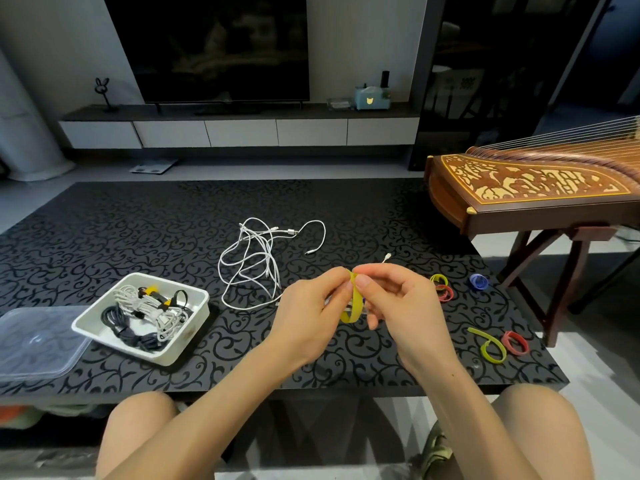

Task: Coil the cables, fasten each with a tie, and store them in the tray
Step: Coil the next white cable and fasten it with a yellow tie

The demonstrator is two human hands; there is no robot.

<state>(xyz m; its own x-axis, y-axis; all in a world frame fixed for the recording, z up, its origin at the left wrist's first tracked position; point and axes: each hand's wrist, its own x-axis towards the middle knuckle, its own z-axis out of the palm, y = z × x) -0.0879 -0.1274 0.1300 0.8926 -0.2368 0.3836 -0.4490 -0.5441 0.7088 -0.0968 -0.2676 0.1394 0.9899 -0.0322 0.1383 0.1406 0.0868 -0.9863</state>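
Above the table (138, 220) centre, fingertips of the left hand (308, 306) and right hand (391, 299) pinch the yellow tie (351, 306), looped round a small white coil (346, 309) (mostly hidden). If the pinch slackens before the tie fastens, I judge the coil would spring open. Leftward the tray (204, 308) sits well apart across bare tabletop. Beyond the hands lie loose cables (252, 265), and spare ties (491, 344) sit near the right edge.

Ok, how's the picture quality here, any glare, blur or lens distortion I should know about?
Head view: lighting is dim and the background is murky; the left hand, right hand and yellow tie are sharp, with no motion blur; the dark television shows faint reflections; the wide lens makes its left edge lean.
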